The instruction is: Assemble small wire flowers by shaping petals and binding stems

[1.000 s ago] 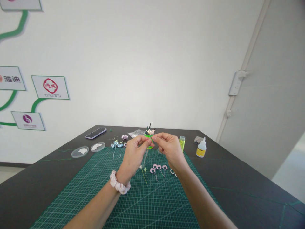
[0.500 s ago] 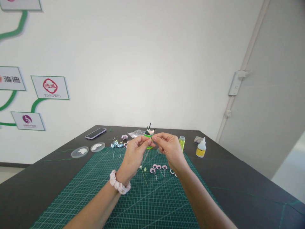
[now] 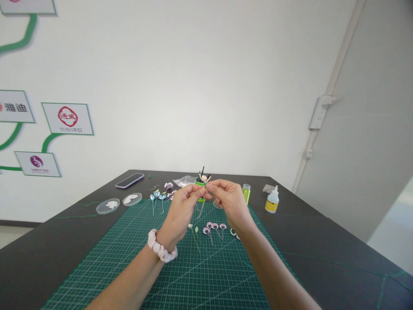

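Note:
My left hand (image 3: 180, 206) and my right hand (image 3: 229, 199) meet fingertip to fingertip above the far part of the green cutting mat (image 3: 142, 262). Both are closed in a pinch. From between the fingertips a small pale pink flower (image 3: 204, 177) rises, its stem hidden by the fingers. A thin pale green strip (image 3: 201, 209) dangles below them. On the mat under the hands lie several pink wire-stemmed petals (image 3: 215, 226) and a thin green stem (image 3: 195, 239) with a white bud. A green cup (image 3: 200, 181) holding dark tools stands just behind the fingers.
Blue wired leaves (image 3: 156, 196), purple flowers (image 3: 168, 186) and two clear dishes (image 3: 108, 206) with white pieces sit at the left, near a phone (image 3: 129, 180). A plastic bag (image 3: 185, 181) lies behind. Rightward stand a yellow-green thread spool (image 3: 246, 194) and a glue bottle (image 3: 272, 201).
The flower has turned in my fingertips and its petals sit at a different angle. The dangling strip has swung slightly. Both hands stay in nearly the same place.

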{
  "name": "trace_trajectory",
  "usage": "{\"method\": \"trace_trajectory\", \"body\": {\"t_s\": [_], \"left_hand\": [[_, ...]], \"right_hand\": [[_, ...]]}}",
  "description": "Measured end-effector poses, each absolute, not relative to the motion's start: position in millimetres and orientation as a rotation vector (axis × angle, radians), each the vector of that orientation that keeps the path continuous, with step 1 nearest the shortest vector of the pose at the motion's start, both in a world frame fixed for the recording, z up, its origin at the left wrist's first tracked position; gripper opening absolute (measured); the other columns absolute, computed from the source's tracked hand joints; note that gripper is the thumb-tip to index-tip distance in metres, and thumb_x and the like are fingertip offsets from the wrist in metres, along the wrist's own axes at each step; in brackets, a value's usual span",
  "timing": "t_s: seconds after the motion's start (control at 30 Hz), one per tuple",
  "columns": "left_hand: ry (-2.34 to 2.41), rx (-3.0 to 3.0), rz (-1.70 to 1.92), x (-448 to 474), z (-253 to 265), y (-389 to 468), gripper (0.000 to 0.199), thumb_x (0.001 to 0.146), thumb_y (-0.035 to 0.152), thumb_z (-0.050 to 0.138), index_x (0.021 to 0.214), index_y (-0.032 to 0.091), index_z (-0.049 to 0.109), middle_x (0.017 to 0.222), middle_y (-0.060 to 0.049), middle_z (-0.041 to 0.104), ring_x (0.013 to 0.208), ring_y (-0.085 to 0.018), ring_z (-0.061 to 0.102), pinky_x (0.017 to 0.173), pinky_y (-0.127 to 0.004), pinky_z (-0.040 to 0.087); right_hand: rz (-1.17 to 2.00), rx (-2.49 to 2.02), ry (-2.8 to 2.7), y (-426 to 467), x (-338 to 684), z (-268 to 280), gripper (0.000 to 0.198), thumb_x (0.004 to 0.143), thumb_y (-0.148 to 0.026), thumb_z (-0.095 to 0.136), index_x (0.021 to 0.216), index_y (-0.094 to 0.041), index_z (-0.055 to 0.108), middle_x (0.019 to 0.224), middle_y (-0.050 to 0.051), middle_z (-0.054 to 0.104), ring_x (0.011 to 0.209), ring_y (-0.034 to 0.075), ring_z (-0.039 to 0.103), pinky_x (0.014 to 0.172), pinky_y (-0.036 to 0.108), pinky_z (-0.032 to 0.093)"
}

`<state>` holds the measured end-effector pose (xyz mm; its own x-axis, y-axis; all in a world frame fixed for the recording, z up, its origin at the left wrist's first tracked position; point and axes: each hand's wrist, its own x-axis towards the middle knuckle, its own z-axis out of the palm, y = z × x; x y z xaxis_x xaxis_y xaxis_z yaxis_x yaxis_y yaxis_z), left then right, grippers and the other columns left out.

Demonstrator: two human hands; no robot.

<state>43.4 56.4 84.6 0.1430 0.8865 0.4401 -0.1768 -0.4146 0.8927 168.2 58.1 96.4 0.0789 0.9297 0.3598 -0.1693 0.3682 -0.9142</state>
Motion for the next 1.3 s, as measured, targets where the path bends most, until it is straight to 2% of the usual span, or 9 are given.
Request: {"method": "trace_trajectory", "body": {"t_s": [0.3, 0.73, 1.03, 1.3], "left_hand": [[0.719, 1.507, 1.462, 43.7, 83.5, 57.6, 0.017, 0.083, 0.028, 0.061, 0.071, 0.017, 0.069, 0.074, -0.002, 0.070, 0.075, -0.015, 0.055, 0.081, -0.029, 0.042], [0.618, 1.440, 1.392, 44.9, 83.3, 57.6, 0.019, 0.084, 0.026, 0.060, 0.069, 0.017, 0.068, 0.072, -0.002, 0.068, 0.077, -0.015, 0.056, 0.084, -0.030, 0.041], [0.352, 1.323, 1.102, 40.6, 83.7, 60.8, 0.026, 0.085, 0.030, 0.061, 0.066, 0.015, 0.069, 0.074, -0.005, 0.067, 0.080, -0.017, 0.061, 0.087, -0.034, 0.044], [0.285, 1.114, 0.988, 38.6, 76.2, 64.8, 0.025, 0.079, 0.032, 0.071, 0.062, 0.013, 0.067, 0.074, -0.006, 0.065, 0.076, -0.016, 0.060, 0.084, -0.035, 0.047]], "right_hand": [[0.993, -0.820, -1.184, 59.1, 167.3, 97.3, 0.029, 0.056, -0.041, 0.077, 0.063, -0.013, 0.070, 0.047, -0.002, 0.058, 0.040, 0.005, 0.031, 0.040, 0.021, 0.020], [1.044, -0.791, -1.171, 60.0, 168.7, 95.2, 0.029, 0.055, -0.039, 0.079, 0.063, -0.013, 0.070, 0.039, -0.007, 0.046, 0.038, 0.004, 0.030, 0.039, 0.020, 0.020], [1.197, -0.653, -1.210, 63.4, 174.8, 90.0, 0.025, 0.059, -0.036, 0.079, 0.059, -0.014, 0.067, 0.039, -0.007, 0.045, 0.036, 0.002, 0.029, 0.036, 0.017, 0.018], [1.299, -0.573, -1.187, 62.0, 173.5, 90.3, 0.025, 0.060, -0.033, 0.079, 0.056, -0.015, 0.064, 0.038, -0.008, 0.043, 0.035, 0.002, 0.030, 0.035, 0.017, 0.018]]}}
